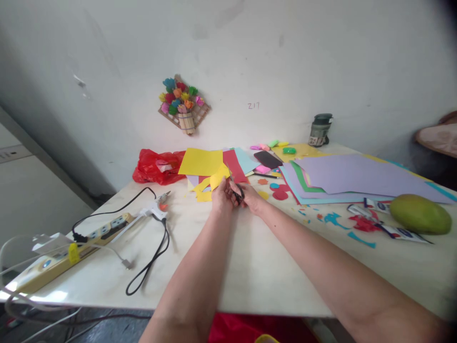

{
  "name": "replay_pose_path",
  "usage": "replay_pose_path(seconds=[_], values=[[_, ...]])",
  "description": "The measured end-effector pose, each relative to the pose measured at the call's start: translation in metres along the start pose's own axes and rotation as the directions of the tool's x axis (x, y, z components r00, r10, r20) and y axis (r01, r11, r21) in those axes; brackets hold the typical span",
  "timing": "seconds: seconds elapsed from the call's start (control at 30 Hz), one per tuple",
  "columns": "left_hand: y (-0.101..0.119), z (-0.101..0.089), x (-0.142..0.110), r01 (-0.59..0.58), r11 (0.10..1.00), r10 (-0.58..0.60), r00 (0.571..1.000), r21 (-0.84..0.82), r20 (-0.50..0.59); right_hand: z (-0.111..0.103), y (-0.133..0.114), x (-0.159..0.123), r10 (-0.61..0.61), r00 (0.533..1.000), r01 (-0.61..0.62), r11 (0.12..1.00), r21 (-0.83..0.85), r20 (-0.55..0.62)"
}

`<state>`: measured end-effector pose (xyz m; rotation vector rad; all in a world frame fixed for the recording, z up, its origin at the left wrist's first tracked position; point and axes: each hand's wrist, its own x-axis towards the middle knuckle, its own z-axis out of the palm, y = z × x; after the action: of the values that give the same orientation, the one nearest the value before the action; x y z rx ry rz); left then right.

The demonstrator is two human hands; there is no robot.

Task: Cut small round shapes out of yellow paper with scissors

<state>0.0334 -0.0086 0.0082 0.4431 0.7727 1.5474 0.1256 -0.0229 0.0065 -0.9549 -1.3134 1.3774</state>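
Both of my hands meet over the middle of the white table (250, 267). My left hand (222, 195) pinches a piece of yellow paper (218, 178) and holds it up. My right hand (250, 196) is closed round the black handles of scissors (235, 189), whose blades point up into the yellow paper. Small yellow scraps (203, 195) lie just left of my hands.
Sheets of coloured paper (350, 176) cover the back right, with a black phone (267, 159), cut shapes (280, 190), a green mango (419, 214) and a dark jar (320, 129). A glue gun (159, 205), power strip (82, 240) and black cable (150, 267) lie at left; a red bag (157, 166) behind.
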Motion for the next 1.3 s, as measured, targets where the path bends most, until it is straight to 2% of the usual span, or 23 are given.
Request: replay_pose_path(seconds=[0.27,0.8,1.1,1.3], values=[[0.0,0.0,-0.002,0.017,1.0,-0.017,0.999,0.019,0.03,0.001,-0.001,-0.001,-0.018,1.0,0.018,1.0,0.0,-0.005],[0.003,0.004,-0.007,0.097,0.995,-0.096,0.995,0.019,-0.013,0.001,0.005,0.003,-0.037,0.999,0.036,0.999,-0.006,-0.012],[0.008,0.008,-0.012,0.13,0.99,-0.133,0.989,-0.045,-0.067,0.001,0.006,0.003,-0.039,0.999,0.039,0.999,-0.003,-0.009],[0.01,0.007,-0.015,0.151,0.988,-0.15,0.988,0.026,-0.027,0.002,0.006,0.002,-0.022,1.0,0.022,0.999,0.023,0.001]])
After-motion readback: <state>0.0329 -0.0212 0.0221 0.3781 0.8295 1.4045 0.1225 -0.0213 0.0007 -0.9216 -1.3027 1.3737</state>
